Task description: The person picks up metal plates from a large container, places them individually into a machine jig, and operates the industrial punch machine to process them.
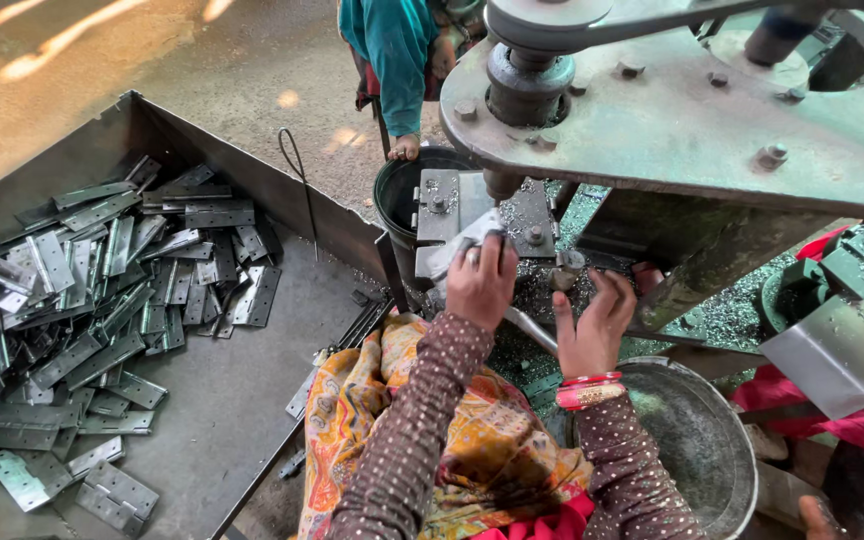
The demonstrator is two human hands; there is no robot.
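The left hand [480, 285] pinches a thin, stiff, sharp-edged hinge plate [457, 245] by its near edge under the press [672, 120]; the right hand [592, 325] is half open, empty.

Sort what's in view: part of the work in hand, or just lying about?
In hand:
left hand, holding a metal plate
right hand
press machine

Lying about:
hinge pile in the tray
black bucket
metal bowl

Metal tray [232, 400] holds a heap of hinges [82, 300].
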